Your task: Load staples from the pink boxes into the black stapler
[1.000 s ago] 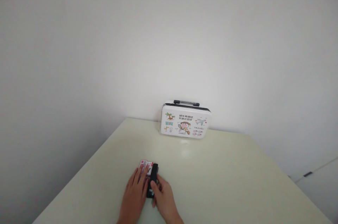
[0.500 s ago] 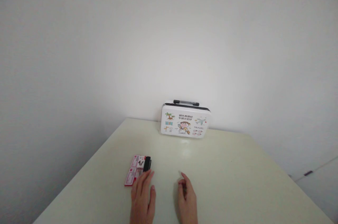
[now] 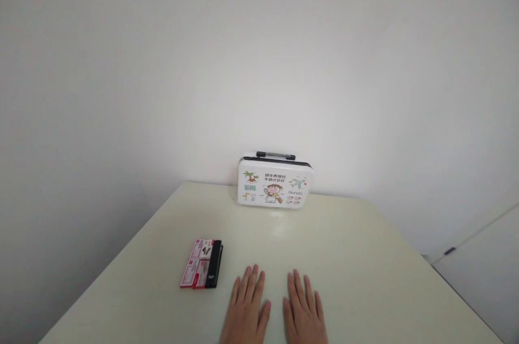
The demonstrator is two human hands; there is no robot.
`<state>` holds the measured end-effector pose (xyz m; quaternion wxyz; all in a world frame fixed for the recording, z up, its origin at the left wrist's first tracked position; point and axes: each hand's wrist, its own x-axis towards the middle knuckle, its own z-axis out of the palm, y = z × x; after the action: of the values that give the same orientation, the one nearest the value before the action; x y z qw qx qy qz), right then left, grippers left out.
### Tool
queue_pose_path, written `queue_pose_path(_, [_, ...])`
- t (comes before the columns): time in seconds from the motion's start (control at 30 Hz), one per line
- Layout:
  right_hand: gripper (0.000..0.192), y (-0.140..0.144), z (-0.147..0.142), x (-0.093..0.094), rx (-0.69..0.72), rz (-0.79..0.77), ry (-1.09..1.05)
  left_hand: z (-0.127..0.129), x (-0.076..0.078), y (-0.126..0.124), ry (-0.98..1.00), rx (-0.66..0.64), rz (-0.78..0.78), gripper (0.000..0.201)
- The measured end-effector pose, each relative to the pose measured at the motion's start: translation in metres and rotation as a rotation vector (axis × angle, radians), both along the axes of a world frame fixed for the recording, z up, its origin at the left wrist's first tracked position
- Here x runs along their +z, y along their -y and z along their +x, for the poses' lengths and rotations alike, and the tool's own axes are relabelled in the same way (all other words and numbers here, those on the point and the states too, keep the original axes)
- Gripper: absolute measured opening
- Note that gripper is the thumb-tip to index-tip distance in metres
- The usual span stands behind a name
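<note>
Both palms face down on the pale table (image 3: 259,241), fingers stretched out. My left hand (image 3: 246,306) lies to the right of a black stapler (image 3: 214,264), apart from it and holding nothing. Side by side with the stapler, small red-and-white staple boxes (image 3: 195,264) form a flat block on its left. My right hand (image 3: 303,309) rests a short gap to the right of my left one, also with nothing in it.
At the table's far edge, near the wall (image 3: 259,63), stands a white case (image 3: 274,184) with cartoon prints and a black-ended carry handle (image 3: 275,155). Walls rise beyond the table's left and right edges.
My left hand has moved right, away from the stapler and boxes, and now lies flat. My right hand has uncurled and flattened on the table. The view has shifted slightly right.
</note>
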<state>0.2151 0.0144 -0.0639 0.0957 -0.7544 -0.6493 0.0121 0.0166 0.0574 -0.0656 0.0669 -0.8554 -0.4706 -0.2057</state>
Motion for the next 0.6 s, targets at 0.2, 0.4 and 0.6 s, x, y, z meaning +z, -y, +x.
queue_pose_path(0.2, [0.063, 0.0011, 0.0037, -0.0032, -0.004, 0.009, 0.013, 0.0003, 0.0033, -0.0004, 0.019, -0.01, 0.016, 0.067])
queue_pose_path(0.4, [0.063, -0.0004, 0.0077, -0.0091, 0.012, -0.003, 0.007, 0.0001, 0.0003, -0.002, 0.019, -0.01, 0.02, 0.067])
queue_pose_path(0.6, [0.063, 0.0013, 0.0064, -0.0066, 0.012, 0.006, 0.012, -0.0003, -0.0007, -0.002, -0.023, -0.009, 0.025, 0.067])
